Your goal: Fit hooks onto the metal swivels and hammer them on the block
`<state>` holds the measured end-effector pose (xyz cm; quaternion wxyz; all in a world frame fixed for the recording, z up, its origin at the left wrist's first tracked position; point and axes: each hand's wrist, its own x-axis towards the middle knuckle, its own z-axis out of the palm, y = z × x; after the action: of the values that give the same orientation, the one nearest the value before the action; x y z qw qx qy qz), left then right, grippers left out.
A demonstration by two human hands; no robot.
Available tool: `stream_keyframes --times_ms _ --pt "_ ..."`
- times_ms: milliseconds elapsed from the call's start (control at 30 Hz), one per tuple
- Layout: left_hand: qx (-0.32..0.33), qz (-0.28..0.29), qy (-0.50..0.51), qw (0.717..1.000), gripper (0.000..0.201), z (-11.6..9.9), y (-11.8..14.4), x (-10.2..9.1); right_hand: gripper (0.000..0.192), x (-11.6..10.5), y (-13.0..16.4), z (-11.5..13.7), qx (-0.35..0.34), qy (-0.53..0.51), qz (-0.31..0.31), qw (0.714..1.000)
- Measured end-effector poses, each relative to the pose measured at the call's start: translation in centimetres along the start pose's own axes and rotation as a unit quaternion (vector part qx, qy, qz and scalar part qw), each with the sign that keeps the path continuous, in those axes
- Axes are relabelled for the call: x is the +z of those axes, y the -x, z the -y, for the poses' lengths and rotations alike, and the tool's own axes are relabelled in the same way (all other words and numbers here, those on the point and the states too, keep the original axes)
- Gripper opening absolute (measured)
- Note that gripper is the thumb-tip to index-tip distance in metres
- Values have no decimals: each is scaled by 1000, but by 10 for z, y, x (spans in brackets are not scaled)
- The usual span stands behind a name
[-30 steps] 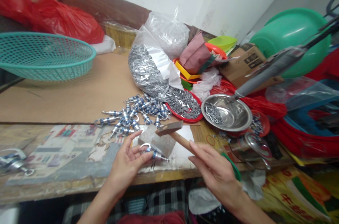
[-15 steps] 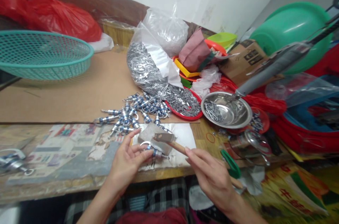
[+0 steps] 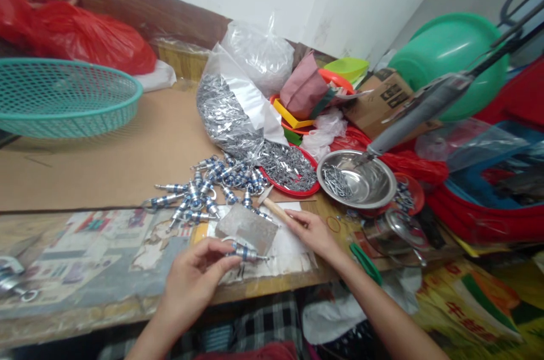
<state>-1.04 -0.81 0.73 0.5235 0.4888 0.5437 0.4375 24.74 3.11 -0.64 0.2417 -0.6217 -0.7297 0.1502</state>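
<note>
Head view: toward the left we are seeing the left hand [image 3: 199, 270] nearly closed, thumb and fingers pinching one end of a blue-and-silver fitting [image 3: 246, 252], while a pile of similar fittings [image 3: 194, 193] is lying on the far side. Our held fitting is sitting just right of the left fingertips, its free end pointing right, over the near edge of a metal block [image 3: 244, 225]; whether it is touching, we are unable to tell. For steady work, we are judging, the fitting should be bearing firmly on the block, fingertips staying well back from any strike. Farther right, the right hand [image 3: 312, 232] is closing its fingers around the handle of a hammer [image 3: 278, 212], whose head is pointing far and left, off the block.
</note>
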Motion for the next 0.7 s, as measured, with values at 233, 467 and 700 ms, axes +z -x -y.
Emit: stream_keyframes --times_ms 233,467,700 --pt "119 -68 -22 990 8 -17 24 -2 25 -8 -82 -20 68 83 -66 992" --pt "61 -89 -35 994 11 -24 27 -6 13 -5 -101 -29 99 85 -83 988" --pt "139 -62 -92 984 5 -10 -7 2 20 -17 -86 -8 103 -41 -105 988"
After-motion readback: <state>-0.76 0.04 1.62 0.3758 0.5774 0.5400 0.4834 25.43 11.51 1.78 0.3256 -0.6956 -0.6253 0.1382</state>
